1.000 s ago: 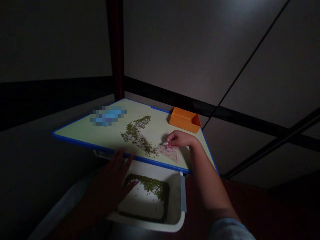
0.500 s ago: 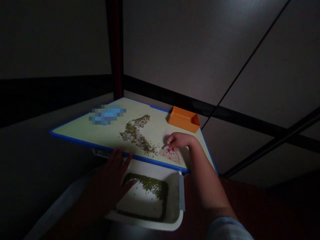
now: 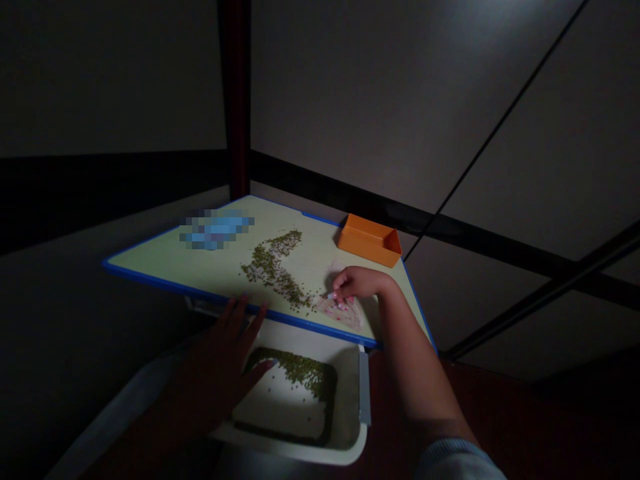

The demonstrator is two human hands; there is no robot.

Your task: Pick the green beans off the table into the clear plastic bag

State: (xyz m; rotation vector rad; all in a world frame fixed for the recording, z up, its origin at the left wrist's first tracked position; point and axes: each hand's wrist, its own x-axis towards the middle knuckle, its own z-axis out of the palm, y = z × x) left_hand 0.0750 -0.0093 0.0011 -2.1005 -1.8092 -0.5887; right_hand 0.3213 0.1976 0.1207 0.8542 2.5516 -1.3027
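Bent at the wrist, my right hand [image 3: 357, 283] hangs over the near right part of a pale board [image 3: 320, 250] with a blue rim. Its fingers are pressed together on something small I cannot make out, above a pinkish fan-shaped print [image 3: 345, 312]. Small green grains [image 3: 275, 267] lie scattered on the board to the left of this hand. My left hand [image 3: 233, 353], fingers spread, rests at the board's near edge, above a white bin [image 3: 353, 443] that holds more green grains [image 3: 305, 373]. It holds nothing.
An orange open box [image 3: 369, 241] stands at the board's back right edge. A blurred blue item [image 3: 217, 229] lies at the back left. Behind are grey panels and a dark red post [image 3: 239, 100]. A reddish floor [image 3: 500, 407] shows at the lower right.
My right hand's fingers have shifted slightly over the print. The whole view has moved a little; my left hand keeps its place at the edge.
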